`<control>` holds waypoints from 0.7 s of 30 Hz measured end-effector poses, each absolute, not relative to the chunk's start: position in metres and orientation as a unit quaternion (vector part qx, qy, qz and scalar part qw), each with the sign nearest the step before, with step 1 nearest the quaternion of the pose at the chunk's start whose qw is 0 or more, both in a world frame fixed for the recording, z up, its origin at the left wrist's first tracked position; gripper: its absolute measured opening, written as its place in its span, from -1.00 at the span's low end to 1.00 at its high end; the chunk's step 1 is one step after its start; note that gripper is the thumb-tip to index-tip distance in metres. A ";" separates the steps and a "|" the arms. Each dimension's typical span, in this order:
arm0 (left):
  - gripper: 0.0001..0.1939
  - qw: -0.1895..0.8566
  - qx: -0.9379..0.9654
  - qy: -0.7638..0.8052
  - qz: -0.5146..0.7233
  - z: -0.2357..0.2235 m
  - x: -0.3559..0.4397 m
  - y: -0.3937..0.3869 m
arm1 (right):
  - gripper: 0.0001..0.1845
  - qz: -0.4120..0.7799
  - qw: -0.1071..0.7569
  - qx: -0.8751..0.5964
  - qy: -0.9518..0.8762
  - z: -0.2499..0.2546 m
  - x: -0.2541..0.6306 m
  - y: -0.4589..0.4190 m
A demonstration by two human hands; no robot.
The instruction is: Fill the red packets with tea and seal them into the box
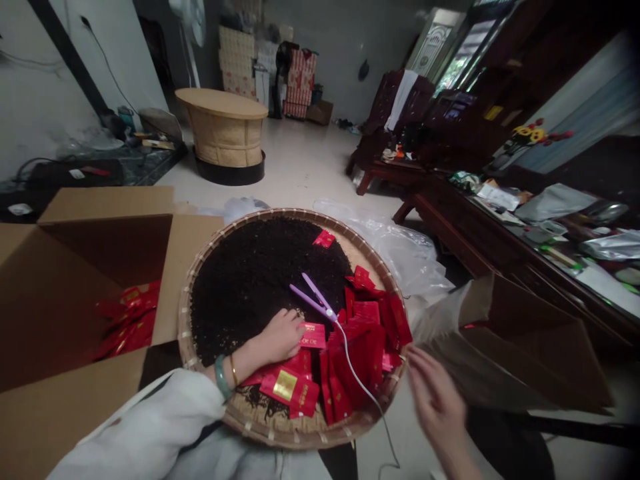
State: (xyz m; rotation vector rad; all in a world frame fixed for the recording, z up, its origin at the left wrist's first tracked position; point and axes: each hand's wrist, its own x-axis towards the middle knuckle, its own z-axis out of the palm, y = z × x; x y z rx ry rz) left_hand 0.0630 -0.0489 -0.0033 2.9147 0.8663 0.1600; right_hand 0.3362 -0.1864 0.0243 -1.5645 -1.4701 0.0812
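Note:
A round woven bamboo tray (186, 320) holds a broad layer of dark dried tea leaves (260, 273). My left hand (280, 339), with a green bangle and a gold bracelet on its wrist, is closed at the left end of a red packet (314, 335). A purple hair straightener (320, 303) lies with its jaws apart on the tea, its white cord trailing over a pile of red packets (357, 357). At the tray's right rim, my right hand (436, 393) has its fingers pressed together. Anything between them is too small or blurred to name.
An open cardboard box (197, 247) at left contains several red packets (133, 320). Another open carton (530, 347) stands at right. Clear plastic sheeting (400, 247) lies behind the tray. A long dark wooden table (450, 220) extends on the right, and a round drum-like stand (225, 133) is farther back.

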 end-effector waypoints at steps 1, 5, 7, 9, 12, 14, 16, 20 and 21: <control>-0.80 0.048 0.956 0.283 0.057 -0.006 0.062 -0.048 | -0.80 0.056 0.460 -0.618 -0.636 0.020 0.321 -0.177; -0.81 0.103 0.935 0.325 0.093 -0.004 0.053 -0.038 | -0.64 0.126 0.432 -0.555 -0.700 -0.007 0.261 -0.129; -0.76 0.154 0.908 0.365 0.140 0.000 0.047 -0.033 | -0.57 0.125 0.447 -0.561 -0.685 -0.018 0.242 -0.106; -0.73 0.223 0.864 0.395 0.218 0.005 0.041 -0.028 | -0.53 0.130 0.456 -0.564 -0.676 -0.021 0.230 -0.089; -0.68 0.329 0.783 0.421 0.320 0.008 0.032 -0.025 | -0.54 0.129 0.467 -0.557 -0.675 -0.016 0.216 -0.072; -0.68 0.376 0.735 0.439 0.354 0.008 0.026 -0.024 | -0.54 0.112 0.471 -0.546 -0.684 -0.010 0.207 -0.066; -0.72 0.401 0.698 0.458 0.377 0.005 0.021 -0.023 | -0.52 0.089 0.471 -0.533 -0.697 -0.007 0.197 -0.061; -0.80 0.399 0.659 0.485 0.415 0.004 0.014 -0.024 | -0.49 0.037 0.463 -0.522 -0.715 -0.011 0.184 -0.057; -0.81 0.393 0.652 0.493 0.421 0.005 0.014 -0.025 | -0.50 0.022 0.460 -0.521 -0.719 -0.012 0.182 -0.057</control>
